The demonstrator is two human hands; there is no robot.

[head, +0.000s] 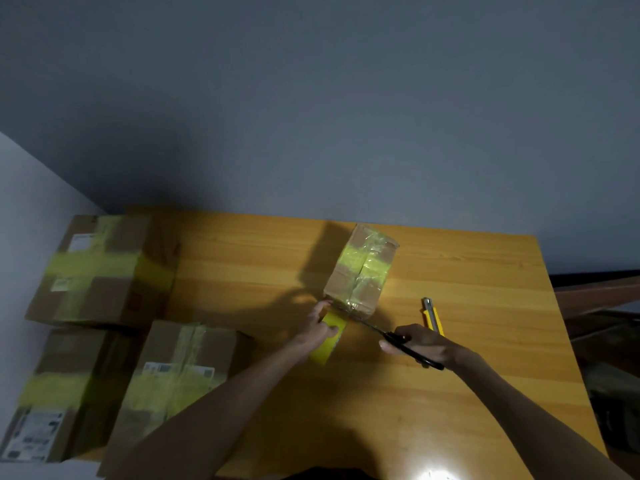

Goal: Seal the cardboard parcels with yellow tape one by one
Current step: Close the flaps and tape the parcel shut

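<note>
One wooden desk (467,375): three taped parcels (100,268) at left, a small parcel (360,271) mid-desk. Left hand (318,329) grips the yellow tape roll (320,353) at its near edge; right hand (422,344) clutches black scissors (398,338), blades at the tape. Yellow knife (433,318) just right.

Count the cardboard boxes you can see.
4: the far-left box, the near-left box, a third box just right of it, and a small box at the centre. Others may lie out of view.
</note>
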